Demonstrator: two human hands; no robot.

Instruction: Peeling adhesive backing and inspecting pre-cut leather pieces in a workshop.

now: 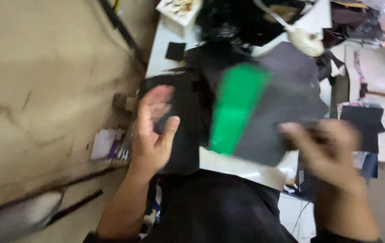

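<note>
My left hand [154, 132] is open, palm up and fingers apart, over a black sheet [185, 117] at the table's left edge. A bright green strip [236, 108] lies slanted on a large dark grey sheet [282, 99] in the middle. Under the grey sheet's near edge a white board [242, 168] shows. My right hand [329, 150] is motion-blurred at the grey sheet's right corner, its fingers closed on the sheet's edge.
A white table [163, 45] carries a small black square [175, 50], a pale rounded tool [307, 42] and dark scraps at the back. Black cut pieces [363, 123] lie to the right. A stack of cards [109, 144] sits by the beige wall [44, 90].
</note>
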